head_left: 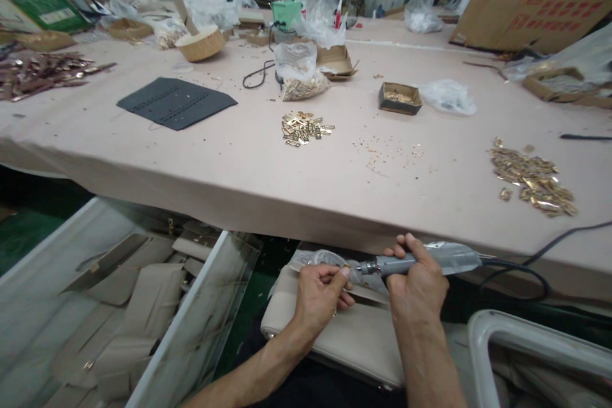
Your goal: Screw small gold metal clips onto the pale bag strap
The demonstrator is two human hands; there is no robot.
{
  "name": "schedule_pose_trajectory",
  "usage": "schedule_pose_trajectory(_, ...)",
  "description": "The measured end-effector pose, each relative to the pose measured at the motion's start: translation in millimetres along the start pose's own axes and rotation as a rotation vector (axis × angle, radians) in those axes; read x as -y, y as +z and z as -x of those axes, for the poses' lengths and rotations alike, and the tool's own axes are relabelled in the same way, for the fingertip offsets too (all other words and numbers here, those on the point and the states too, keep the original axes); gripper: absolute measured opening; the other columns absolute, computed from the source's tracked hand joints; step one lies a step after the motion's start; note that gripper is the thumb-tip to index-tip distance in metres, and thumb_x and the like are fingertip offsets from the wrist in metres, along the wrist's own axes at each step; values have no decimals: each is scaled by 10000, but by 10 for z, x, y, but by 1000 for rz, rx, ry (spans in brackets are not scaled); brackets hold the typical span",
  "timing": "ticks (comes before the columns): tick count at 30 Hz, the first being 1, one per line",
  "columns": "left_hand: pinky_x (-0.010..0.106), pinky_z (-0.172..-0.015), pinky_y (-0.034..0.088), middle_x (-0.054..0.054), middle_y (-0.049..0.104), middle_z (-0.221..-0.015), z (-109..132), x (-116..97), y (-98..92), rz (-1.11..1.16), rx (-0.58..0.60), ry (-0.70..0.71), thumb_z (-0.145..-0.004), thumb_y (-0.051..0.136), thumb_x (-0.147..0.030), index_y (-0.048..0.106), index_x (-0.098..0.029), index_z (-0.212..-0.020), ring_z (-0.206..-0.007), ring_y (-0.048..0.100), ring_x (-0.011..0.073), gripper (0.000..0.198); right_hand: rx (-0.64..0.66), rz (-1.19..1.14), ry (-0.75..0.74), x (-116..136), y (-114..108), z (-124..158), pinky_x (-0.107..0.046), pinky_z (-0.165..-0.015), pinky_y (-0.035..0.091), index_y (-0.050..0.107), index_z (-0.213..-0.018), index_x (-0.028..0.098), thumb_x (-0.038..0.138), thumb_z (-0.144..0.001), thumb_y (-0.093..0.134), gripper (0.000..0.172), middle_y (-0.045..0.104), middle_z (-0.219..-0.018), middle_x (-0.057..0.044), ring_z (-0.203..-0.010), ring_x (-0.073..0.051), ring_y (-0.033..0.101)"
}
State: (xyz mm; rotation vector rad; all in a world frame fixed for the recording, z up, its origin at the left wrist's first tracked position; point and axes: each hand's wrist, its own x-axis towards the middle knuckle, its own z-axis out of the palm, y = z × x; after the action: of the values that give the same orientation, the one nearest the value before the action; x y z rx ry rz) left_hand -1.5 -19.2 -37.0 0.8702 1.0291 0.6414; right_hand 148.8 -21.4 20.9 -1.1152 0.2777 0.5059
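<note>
My right hand point(417, 277) is wrapped round a grey corded electric screwdriver point(433, 259), held nearly level with its bit pointing left. At the tip of the bit, my left hand point(321, 290) pinches something small that its fingers mostly hide. Under both hands lies a beige leather bag point(356, 335), resting on my lap against the table edge. Clear plastic film point(318, 257) sticks out at the bag's far side, behind my left fingers.
Gold metal plates point(306, 129) and a heap of gold fittings point(530, 180) lie on the table point(248, 172). Small screws point(387, 152) are scattered near a small open box point(400, 99). A white bin point(179, 325) with beige bags stands left; another bin's rim point(482, 357) is right.
</note>
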Motion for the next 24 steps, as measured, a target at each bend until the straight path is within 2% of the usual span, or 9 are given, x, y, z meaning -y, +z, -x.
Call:
schedule_pose_trajectory(8,183,-377,476,84,726,-641,36,-91,47,-6,-63,-3,-774,767,-522,743,-92,-751,-412,632,131,431,109,32,2,79,-24,39,-232,-501,505,581,-755,140,159,-655,826,265,634,-785,-13,-556,-76,489)
schedule_pose_trajectory(15,171,-354,432,71,720,-637,38,-50,31,-9,-104,5,-804,754,-489,744,-101,-739,-390,597,109,393,191,21,-68,253,-84,72,-223,-537,515,592,-778,154,169,-676,821,251,621,-804,3,-569,-66,482)
schedule_pose_trajectory(24,178,-352,438,85,726,-642,29,7,21,9,-103,14,-795,749,-455,739,-96,-741,-395,606,121,363,277,26,-169,174,-42,235,-251,-563,527,599,-750,164,192,-684,838,250,619,-782,11,-568,-76,494)
